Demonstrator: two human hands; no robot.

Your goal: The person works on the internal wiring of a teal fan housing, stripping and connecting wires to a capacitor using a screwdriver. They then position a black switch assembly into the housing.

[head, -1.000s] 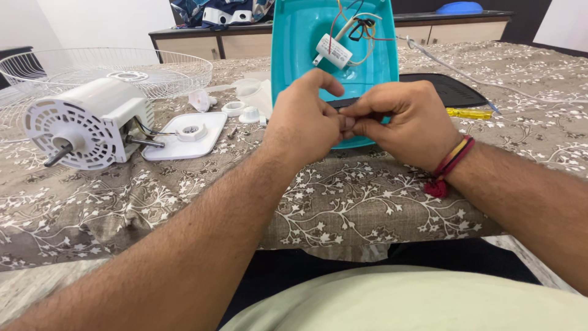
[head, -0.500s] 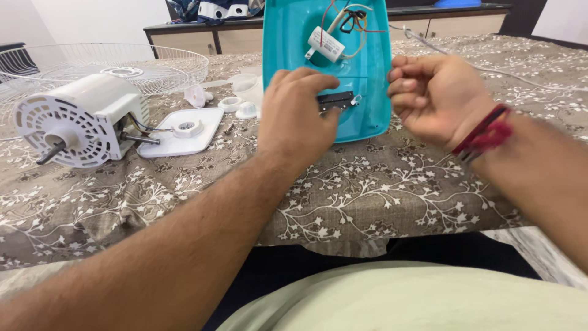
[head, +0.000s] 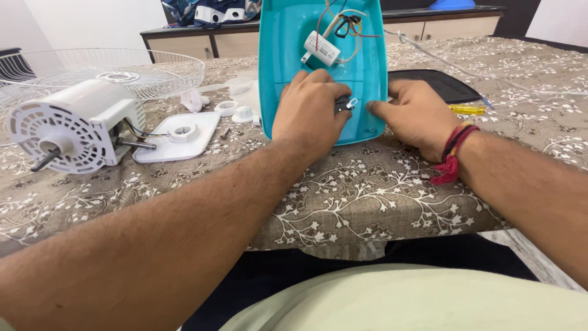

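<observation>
A teal housing [head: 367,104] is laid open side up near the front edge of the surface [head: 380,196], its long axis running from the front edge toward the far edge, the rounded near end overhanging nothing. A small dark part [head: 343,103] with a metal tip is pinched in the left hand [head: 309,113], whose grip is closed around it over the housing's lower half. The right hand [head: 416,116] is rested flat at the housing's right rim, its grip loose and nothing held. The step is judged best done with the housing steadied by the right hand and the wires [head: 343,24] kept untugged. A white motor [head: 73,129] is set toward the left edge.
</observation>
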